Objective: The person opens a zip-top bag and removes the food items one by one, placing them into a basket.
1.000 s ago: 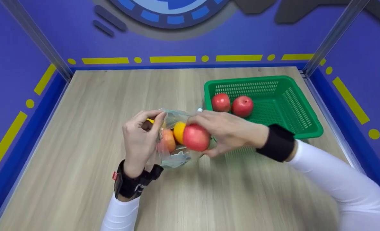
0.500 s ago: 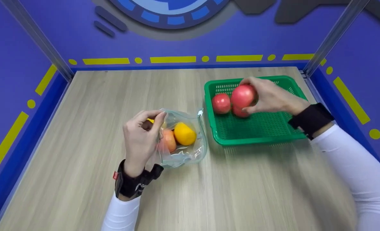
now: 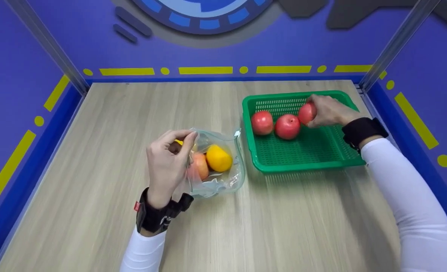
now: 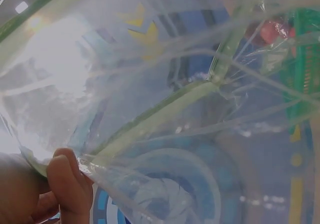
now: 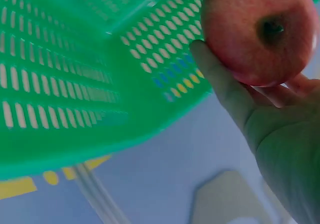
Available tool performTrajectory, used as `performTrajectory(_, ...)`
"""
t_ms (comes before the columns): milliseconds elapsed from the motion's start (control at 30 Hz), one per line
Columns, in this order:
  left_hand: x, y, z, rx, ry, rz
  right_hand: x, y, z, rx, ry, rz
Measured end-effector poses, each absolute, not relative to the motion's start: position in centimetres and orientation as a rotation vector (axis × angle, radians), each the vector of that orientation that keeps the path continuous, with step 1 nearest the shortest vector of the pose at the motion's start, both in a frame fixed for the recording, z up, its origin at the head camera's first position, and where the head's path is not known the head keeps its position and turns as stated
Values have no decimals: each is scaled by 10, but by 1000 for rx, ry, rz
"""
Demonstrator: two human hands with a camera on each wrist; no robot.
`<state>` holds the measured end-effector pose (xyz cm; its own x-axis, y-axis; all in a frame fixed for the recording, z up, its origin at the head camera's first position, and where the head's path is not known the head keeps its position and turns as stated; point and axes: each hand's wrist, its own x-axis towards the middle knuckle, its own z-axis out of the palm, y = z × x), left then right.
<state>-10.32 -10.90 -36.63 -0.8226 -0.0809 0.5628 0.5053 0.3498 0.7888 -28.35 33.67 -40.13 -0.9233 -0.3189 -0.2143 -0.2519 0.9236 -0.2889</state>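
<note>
In the head view my left hand (image 3: 167, 166) pinches the rim of a clear zip bag (image 3: 235, 177) between thumb and fingers. Through the film I see an orange (image 3: 218, 158) and a reddish-orange round fruit (image 3: 199, 166), with a bit of something yellow behind the fingers. My right hand (image 3: 331, 110) is inside the green basket (image 3: 261, 166), fingers curled round a red apple (image 3: 306, 113); the right wrist view shows that apple's (image 5: 260, 38) stem hollow close up. Two more apples, a middle one (image 3: 287, 127) and a left one (image 3: 262, 122), sit to its left.
The basket stands on a wooden table (image 3: 208, 234), just right of the bag. Blue panels (image 3: 208, 53) with yellow markings enclose the table at the back and sides. A white slider (image 3: 237, 133) sits on the bag's right rim.
My right hand has carried the apple from the bag's mouth over to the basket and lowered it to the right of the other two. The left hand stays at the bag.
</note>
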Motion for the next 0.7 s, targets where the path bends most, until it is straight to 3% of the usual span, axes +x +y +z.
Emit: performTrajectory(700,-103,-109,-367,-383,-2093,-1490,-298,339,-423,-326,2782,-283)
